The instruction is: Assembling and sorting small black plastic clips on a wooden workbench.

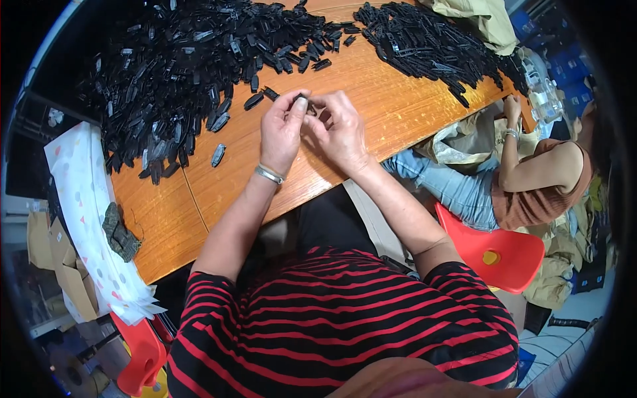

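Both my hands meet over the wooden table (361,79), thumbs and fingertips closed together. My left hand (284,129) pinches a small black plastic part (302,97), mostly covered by the fingers. Against it, my right hand (342,129) is closed too, with a bit of dark plastic at its fingertips; whether this is the same part or a second one I cannot tell. Just beyond my left hand lie loose black plastic parts (254,101). One more black part (218,155) rests apart, left of my left wrist.
A large heap of black plastic parts (179,73) covers the table's far left; a second heap of longer pieces (424,50) lies far right. A co-worker (541,176) sits at the right beside a red chair (494,245). A dark cloth (119,232) lies at the left edge.
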Tool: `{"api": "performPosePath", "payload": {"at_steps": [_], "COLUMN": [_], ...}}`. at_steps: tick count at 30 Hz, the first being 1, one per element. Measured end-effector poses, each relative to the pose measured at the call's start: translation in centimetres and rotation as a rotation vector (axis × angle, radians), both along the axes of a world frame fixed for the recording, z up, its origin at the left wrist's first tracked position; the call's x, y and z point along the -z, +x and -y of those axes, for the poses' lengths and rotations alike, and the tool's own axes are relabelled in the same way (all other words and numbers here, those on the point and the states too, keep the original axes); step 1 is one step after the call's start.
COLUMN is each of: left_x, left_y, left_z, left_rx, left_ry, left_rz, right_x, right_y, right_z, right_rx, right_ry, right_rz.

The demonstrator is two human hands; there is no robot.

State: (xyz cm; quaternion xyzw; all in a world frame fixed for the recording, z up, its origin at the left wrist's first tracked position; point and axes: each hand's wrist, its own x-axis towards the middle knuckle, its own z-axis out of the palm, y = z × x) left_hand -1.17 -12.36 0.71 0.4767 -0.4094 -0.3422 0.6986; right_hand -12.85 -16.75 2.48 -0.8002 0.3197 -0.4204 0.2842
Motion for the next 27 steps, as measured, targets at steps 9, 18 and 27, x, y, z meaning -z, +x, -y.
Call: {"api": "performPosePath", "payload": {"at_steps": [9,18,27], "left_x": [0.5,1.6,1.8], "left_y": [-0.8,1.1,1.7], "left_z": [2.3,10.6,15.6], "left_rx": [0.214,0.126,-0.17], "left_ry": [-0.002,0.296,0.351], "left_rz": [0.02,0.297,1.356], "right_x": [3.3,4.1,3.8], "right_y": [-0.1,-3.5,-0.6], "right_z": [1.0,12.3,25.5], "right_rx": [0.008,-0.09,0.371], "right_ry": [0.14,0.377,-0.161], "right_rz": [-0.009,-0.133,-0.595]}}
